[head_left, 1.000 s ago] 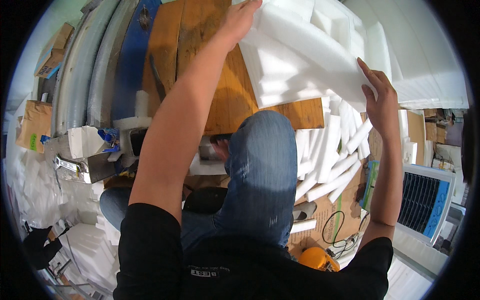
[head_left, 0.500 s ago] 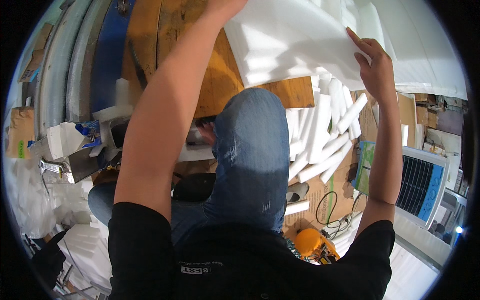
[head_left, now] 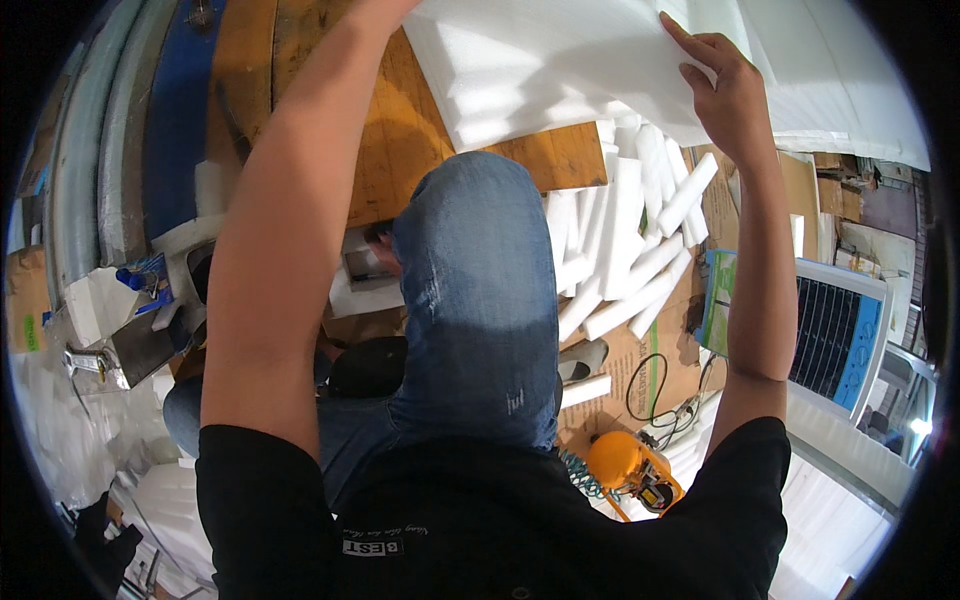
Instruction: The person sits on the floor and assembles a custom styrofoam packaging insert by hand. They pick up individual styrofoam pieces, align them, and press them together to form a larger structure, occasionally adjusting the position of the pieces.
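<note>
Large white foam sheets (head_left: 570, 70) lie layered over the wooden table (head_left: 395, 140), a loose corner rippling at the near side. My right hand (head_left: 730, 90) is at the right part of the top sheet, index finger stretched out and thumb apart, with no grip on it visible. My left arm reaches far forward along the sheet's left edge. Only the wrist end of my left hand (head_left: 388, 10) shows at the top rim, and its fingers are cut off. Many white foam strips (head_left: 622, 235) lie in a loose heap right of my raised knee.
Below the strips, flat cardboard (head_left: 655, 370) covers the floor, with a black cable (head_left: 632, 395) and an orange power tool (head_left: 615, 460). A white-framed unit with a dark grille (head_left: 828, 335) stands at the right. Long foam rolls (head_left: 125, 160) and an adjustable wrench (head_left: 85, 362) are at the left.
The view has shifted slightly, so the table, sheet and strips sit a little higher and further left. Both hands keep nearly the same place relative to the foam sheet.
</note>
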The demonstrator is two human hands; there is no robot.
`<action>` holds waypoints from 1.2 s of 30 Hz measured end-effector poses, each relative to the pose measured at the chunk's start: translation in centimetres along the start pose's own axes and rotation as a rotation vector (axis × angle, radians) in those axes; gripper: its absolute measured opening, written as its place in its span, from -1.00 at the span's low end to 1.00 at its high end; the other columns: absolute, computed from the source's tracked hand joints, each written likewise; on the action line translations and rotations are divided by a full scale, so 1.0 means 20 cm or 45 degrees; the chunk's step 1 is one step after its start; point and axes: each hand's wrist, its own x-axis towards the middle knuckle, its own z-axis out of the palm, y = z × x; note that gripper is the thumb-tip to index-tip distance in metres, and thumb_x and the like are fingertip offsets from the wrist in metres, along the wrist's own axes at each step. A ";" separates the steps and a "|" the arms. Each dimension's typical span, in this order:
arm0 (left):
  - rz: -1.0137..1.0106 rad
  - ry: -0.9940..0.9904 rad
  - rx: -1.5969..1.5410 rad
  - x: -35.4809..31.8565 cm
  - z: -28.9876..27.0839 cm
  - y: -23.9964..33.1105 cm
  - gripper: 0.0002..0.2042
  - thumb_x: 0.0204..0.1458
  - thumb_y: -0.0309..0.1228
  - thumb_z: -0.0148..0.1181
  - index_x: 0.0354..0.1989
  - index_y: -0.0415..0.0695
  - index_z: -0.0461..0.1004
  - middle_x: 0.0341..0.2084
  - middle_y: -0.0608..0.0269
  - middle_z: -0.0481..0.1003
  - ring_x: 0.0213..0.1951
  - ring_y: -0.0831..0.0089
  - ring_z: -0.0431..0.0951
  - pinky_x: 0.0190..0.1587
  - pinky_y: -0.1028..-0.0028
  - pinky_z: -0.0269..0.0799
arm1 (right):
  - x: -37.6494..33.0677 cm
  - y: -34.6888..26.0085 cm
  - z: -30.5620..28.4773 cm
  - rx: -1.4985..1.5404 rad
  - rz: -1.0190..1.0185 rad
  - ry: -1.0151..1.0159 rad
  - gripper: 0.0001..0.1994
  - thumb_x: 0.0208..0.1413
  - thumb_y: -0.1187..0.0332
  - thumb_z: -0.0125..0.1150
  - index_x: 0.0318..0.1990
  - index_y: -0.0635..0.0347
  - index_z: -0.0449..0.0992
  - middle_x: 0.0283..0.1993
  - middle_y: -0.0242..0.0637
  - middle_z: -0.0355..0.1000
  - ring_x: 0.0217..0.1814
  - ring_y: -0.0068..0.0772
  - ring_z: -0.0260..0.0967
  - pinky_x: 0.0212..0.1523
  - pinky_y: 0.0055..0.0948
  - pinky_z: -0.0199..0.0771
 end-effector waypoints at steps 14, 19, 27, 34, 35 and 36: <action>0.023 0.019 -0.010 -0.01 0.01 0.01 -0.48 0.06 -0.21 0.47 0.08 -0.35 0.58 -0.09 0.06 0.66 -0.09 0.32 0.66 0.00 0.34 0.53 | 0.03 -0.10 -0.01 0.050 0.055 0.013 -0.47 0.13 0.66 0.20 0.26 0.00 0.57 -0.06 -0.03 0.50 -0.03 -0.03 0.47 0.06 -0.18 0.46; -0.096 0.059 0.107 0.06 0.00 0.08 -0.65 0.08 -0.38 0.40 0.02 -0.29 0.62 -0.08 0.08 0.66 -0.05 0.23 0.65 0.05 0.30 0.51 | 0.06 -0.14 -0.01 -0.021 0.048 0.042 -0.44 0.11 0.69 0.16 0.27 -0.01 0.57 -0.02 -0.01 0.51 0.04 -0.03 0.46 0.12 -0.17 0.46; 0.137 0.085 0.387 0.14 -0.13 0.01 -0.35 0.18 -0.14 0.35 0.38 -0.20 0.35 0.26 -0.05 0.43 0.28 0.22 0.44 0.35 0.28 0.28 | -0.01 -0.08 -0.14 0.105 -0.095 0.141 -0.34 0.08 0.56 0.22 0.41 0.04 0.38 0.31 0.13 0.32 0.28 0.20 0.35 0.32 -0.13 0.41; 1.118 -0.473 0.869 -0.19 0.32 0.30 -0.32 0.14 -0.37 0.32 0.46 0.10 0.24 0.37 0.16 0.36 0.42 0.00 0.26 0.50 -0.09 -0.02 | -0.46 0.68 -0.04 0.536 0.156 0.081 -0.21 0.13 0.64 0.30 0.50 -0.18 0.24 0.55 -0.39 0.13 0.34 -0.15 0.37 0.41 -0.09 0.47; 1.058 -0.629 1.069 -0.25 0.43 0.33 -0.37 0.14 -0.39 0.31 0.42 0.14 0.29 0.44 0.21 0.28 0.47 0.05 0.20 0.52 -0.18 -0.16 | -0.44 0.65 0.02 0.675 0.108 0.102 -0.25 0.14 0.61 0.31 0.47 -0.16 0.28 0.56 -0.31 0.10 0.35 -0.14 0.39 0.37 -0.14 0.52; 1.176 -0.707 1.125 -0.29 0.53 0.33 -0.39 0.15 -0.36 0.31 0.40 0.20 0.29 0.44 0.29 0.27 0.49 0.12 0.17 0.48 -0.33 -0.20 | -0.41 0.62 0.07 0.810 0.056 0.123 -0.29 0.14 0.58 0.33 0.45 -0.15 0.33 0.57 -0.22 0.06 0.35 -0.13 0.41 0.32 -0.19 0.58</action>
